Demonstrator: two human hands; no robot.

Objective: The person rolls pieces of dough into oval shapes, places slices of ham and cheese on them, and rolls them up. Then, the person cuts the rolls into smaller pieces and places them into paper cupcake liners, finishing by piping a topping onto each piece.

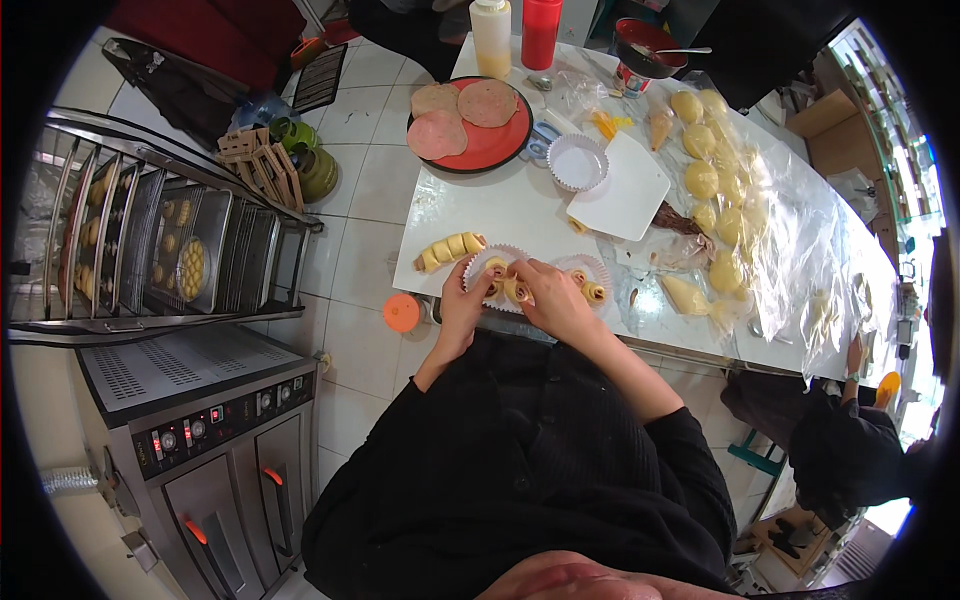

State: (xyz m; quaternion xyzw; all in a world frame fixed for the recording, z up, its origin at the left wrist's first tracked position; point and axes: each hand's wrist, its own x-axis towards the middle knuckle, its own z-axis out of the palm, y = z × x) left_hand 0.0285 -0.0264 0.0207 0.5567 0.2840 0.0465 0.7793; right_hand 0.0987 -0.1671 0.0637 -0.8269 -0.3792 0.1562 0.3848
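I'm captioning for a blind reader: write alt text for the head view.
The left hand and right hand handle rolled dough in a fluted paper cup at a white table. Beyond lies a red plate of pink slices; to the right, yellow dough balls lie under plastic.

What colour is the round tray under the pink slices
The tray is red, dark-rimmed; best in the head view.

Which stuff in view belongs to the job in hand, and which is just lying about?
Likely in the job:
left hand and right hand
fluted paper cup between them, with dough pieces
second filled cup
scored dough roll

Probably just lying about:
pale squeeze bottle
red bottle
dark bowl with spoon
green gas cylinder
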